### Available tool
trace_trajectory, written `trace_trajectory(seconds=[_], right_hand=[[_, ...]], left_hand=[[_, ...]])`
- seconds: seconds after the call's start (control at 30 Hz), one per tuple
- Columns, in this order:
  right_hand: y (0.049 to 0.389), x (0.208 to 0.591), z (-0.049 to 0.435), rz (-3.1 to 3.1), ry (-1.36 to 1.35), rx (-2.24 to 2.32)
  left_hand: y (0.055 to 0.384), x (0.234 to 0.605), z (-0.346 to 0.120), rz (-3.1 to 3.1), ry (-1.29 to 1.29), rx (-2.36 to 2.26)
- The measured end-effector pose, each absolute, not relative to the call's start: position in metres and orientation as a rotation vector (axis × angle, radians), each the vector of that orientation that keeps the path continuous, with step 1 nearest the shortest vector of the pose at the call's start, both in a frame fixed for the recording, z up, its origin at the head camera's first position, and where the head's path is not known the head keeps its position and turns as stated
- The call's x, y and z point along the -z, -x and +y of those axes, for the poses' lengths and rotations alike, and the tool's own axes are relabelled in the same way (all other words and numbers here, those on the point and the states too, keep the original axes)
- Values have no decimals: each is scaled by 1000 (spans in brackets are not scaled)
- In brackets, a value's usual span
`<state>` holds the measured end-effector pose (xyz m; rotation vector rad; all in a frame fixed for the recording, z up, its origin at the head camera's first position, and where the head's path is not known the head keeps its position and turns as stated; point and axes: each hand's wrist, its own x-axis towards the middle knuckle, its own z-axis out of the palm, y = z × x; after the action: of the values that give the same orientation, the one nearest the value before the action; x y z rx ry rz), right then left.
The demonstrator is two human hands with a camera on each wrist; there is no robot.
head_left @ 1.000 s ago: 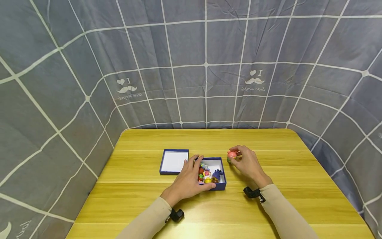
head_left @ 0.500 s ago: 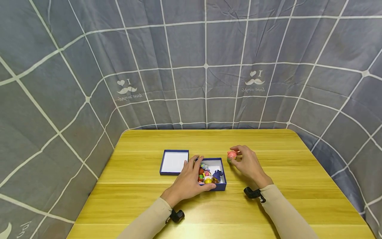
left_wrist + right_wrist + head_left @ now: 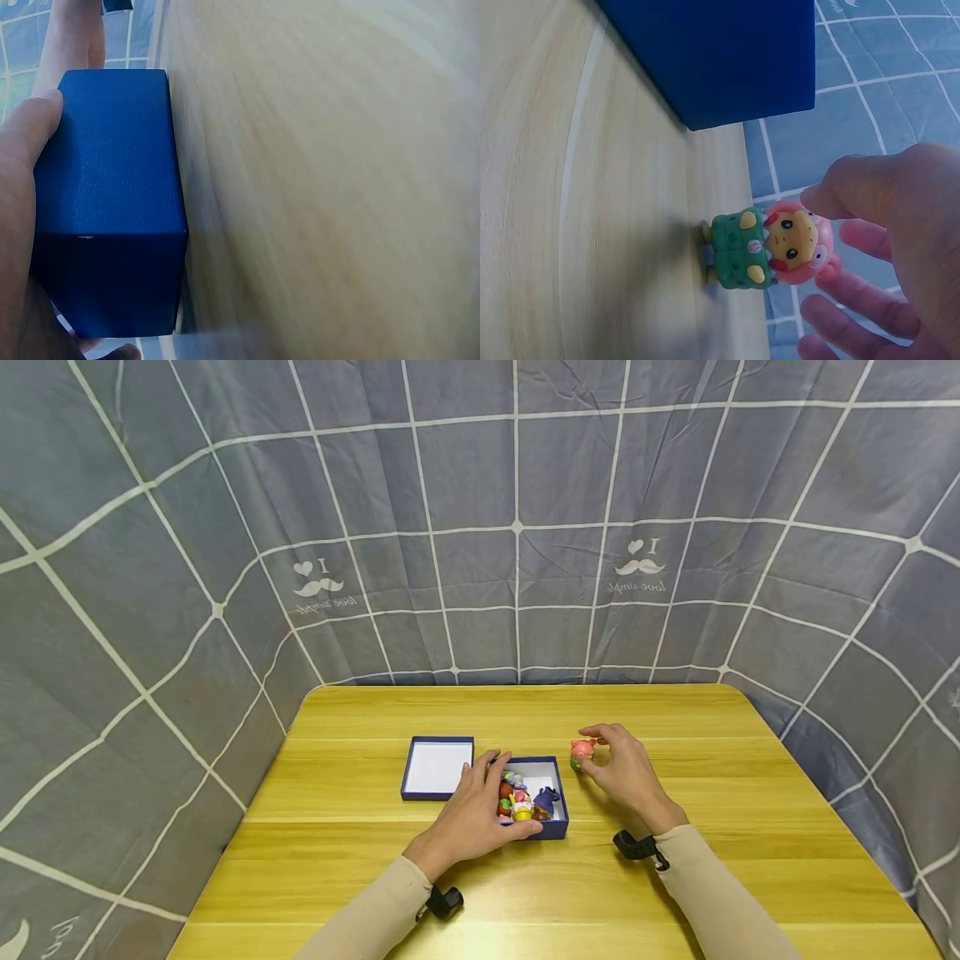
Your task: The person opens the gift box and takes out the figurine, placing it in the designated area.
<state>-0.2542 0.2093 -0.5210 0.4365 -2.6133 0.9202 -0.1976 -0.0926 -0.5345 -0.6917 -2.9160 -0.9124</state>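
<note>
My left hand (image 3: 472, 814) holds a blue box (image 3: 553, 830), its thumb along the near wall and its fingers reaching over to the far side. Inside lie several small colourful toy figures (image 3: 521, 806), partly hidden by that hand; a dark blue one (image 3: 546, 799) sits at the right. To the right of the box, my right hand (image 3: 626, 772) pinches a toy figurine (image 3: 739, 250) by its pink head. The figurine has a yellow face and a green body, and stands upright with its feet at the table top. In the left wrist view, the blue box (image 3: 112, 157) shows its outer walls.
Left of the box lies a shallow blue lid (image 3: 438, 766) with a white inside, close to the left fingers. Everything rests on a wood-grain table (image 3: 360, 860). A grey curtain (image 3: 480, 568) with white grid lines hangs behind and at both sides.
</note>
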Motion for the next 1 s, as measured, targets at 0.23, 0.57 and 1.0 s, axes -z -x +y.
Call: trace_trajectory(seconds=[0.23, 0.57, 1.0], right_hand=[[252, 519, 208, -2584, -446, -911], [249, 510, 202, -2529, -545, -880], [237, 492, 187, -2588, -778, -766]], left_hand=[[197, 534, -93, -2925, 688, 918], [198, 533, -94, -2923, 694, 927], [198, 534, -94, -2928, 702, 927]])
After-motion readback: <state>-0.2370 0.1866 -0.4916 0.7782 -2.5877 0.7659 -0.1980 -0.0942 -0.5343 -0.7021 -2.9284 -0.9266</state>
